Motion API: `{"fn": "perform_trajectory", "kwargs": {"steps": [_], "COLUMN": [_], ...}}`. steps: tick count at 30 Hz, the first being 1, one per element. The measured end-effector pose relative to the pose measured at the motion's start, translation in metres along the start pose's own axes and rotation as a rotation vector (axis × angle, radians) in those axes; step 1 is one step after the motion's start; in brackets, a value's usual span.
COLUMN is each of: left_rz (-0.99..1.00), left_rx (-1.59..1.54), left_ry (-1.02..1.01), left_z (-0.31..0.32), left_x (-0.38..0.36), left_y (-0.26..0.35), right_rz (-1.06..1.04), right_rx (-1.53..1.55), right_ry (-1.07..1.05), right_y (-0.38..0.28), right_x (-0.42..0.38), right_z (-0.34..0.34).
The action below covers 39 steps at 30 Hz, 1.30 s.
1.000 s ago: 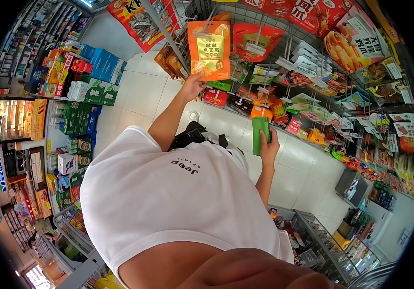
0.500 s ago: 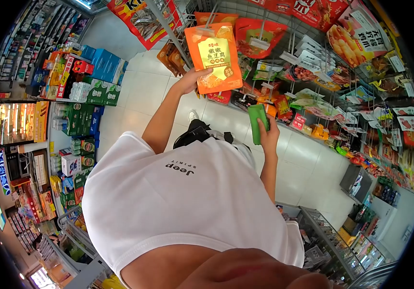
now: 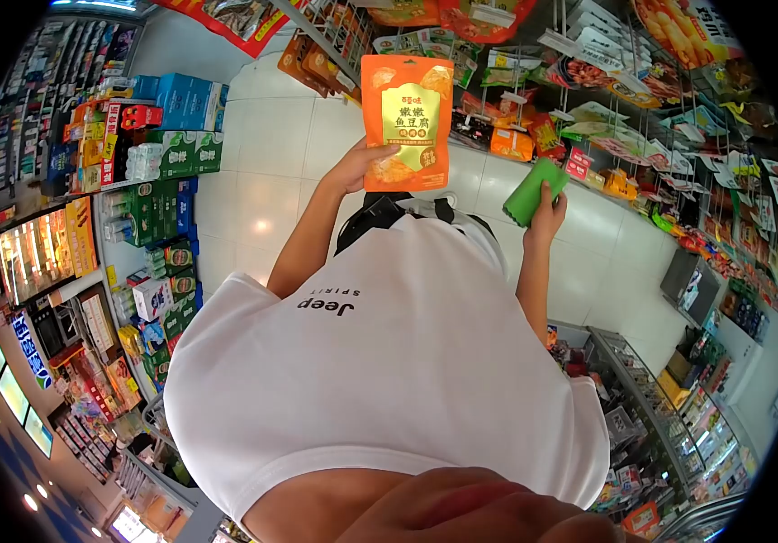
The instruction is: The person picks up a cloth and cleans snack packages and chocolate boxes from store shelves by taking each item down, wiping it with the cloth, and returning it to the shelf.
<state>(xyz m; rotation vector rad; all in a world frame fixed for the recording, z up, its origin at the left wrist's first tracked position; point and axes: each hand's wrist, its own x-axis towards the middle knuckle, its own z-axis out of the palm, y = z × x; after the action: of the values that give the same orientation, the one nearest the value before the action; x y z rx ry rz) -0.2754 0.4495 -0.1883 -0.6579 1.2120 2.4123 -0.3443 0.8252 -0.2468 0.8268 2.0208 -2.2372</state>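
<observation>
My left hand [image 3: 358, 168] is closed on the lower left edge of an orange snack pouch [image 3: 412, 98], its thumb lying across the front. The pouch hangs upright in front of my body, with its yellow label and Chinese lettering facing me. In my right hand [image 3: 547, 214] is a plain green packet [image 3: 526, 197] with a jagged edge, gripped with the thumb on top and tilted. Its printing does not show. Both hands are apart from the rack, and most of the gripping fingers are hidden behind the packages.
A wire rack with hanging snack bags [image 3: 624, 86] runs along the front and right. Stacked drink cartons [image 3: 192, 154] stand on the left. Tiled floor [image 3: 262, 181] lies between them, and a glass counter [image 3: 647, 389] is at the lower right.
The orange pouch has come away from the rack, nearer my body. My right hand has shifted rightward with the green packet, which has turned to a slant. The view has tilted slightly.
</observation>
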Motion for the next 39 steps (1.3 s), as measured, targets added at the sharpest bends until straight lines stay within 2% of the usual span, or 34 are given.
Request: {"fn": "perform_trajectory", "kwargs": {"steps": [1,3,5,7,10,13,14,17,18,21,22,25,26,30,33,37,38,39], "left_rz": [0.004,0.025,0.029,0.003,0.061,0.236,0.168,0.345,0.311,0.252,0.259,0.272,0.269,0.288,0.23,0.153,0.131,0.106], "left_rx": [-0.021,-0.002,0.034,0.073,0.148,0.281,0.311,0.497,0.472,0.448,0.475,0.656,0.729,0.499,0.386,0.284,0.275,0.231], "left_ry": [-0.039,-0.072,-0.11,-0.156,-0.179,-0.158,-0.189,-0.176,-0.186,-0.214,-0.223,-0.26,-0.271,-0.24,-0.213,-0.235,-0.244,-0.236], "left_z": [0.007,0.028,0.047,0.068,0.099,0.094,0.078,0.098,0.106,0.12,0.119,0.107,0.103,0.108,0.107,0.101,0.098,0.101], "left_x": [0.001,-0.004,-0.008,-0.011,-0.012,0.005,0.012,0.0,-0.006,-0.015,-0.013,-0.001,0.0,-0.008,-0.01,-0.01,-0.01,-0.012], "left_y": [-0.002,-0.004,0.004,0.008,0.008,-0.003,-0.008,0.0,0.005,0.015,0.015,0.018,0.015,0.011,0.015,0.018,0.017,0.018], "right_rz": [-0.092,-0.475,-0.801,-1.261,-1.27,-1.293,-1.296,-1.41,-1.393,-1.29,-1.3,-1.526,-1.543,-1.249,-1.195,-1.156,-1.216,-1.188], "right_rx": [-0.036,-0.112,-0.313,-0.476,-0.579,-0.645,-0.65,-0.665,-0.73,-0.675,-0.685,-0.749,-0.765,-0.715,-0.661,-0.624,-0.626,-0.618], "right_ry": [-0.007,-0.082,-0.133,-0.172,-0.354,-0.539,-0.613,-0.521,-0.419,-0.257,-0.312,-0.578,-0.604,-0.203,-0.279,-0.594,-0.47,-0.35], "right_y": [-0.02,-0.071,-0.094,-0.137,-0.144,-0.137,-0.134,-0.144,-0.157,-0.171,-0.175,-0.166,-0.169,-0.175,-0.158,-0.159,-0.157,-0.157], "right_x": [-0.006,-0.026,-0.032,-0.049,-0.067,-0.095,-0.1,-0.083,-0.077,-0.053,-0.061,-0.075,-0.073,-0.039,-0.051,-0.073,-0.062,-0.051], "right_z": [0.01,0.042,0.066,0.099,0.132,0.136,0.134,0.133,0.135,0.145,0.144,0.139,0.135,0.122,0.112,0.095,0.094,0.094]}}
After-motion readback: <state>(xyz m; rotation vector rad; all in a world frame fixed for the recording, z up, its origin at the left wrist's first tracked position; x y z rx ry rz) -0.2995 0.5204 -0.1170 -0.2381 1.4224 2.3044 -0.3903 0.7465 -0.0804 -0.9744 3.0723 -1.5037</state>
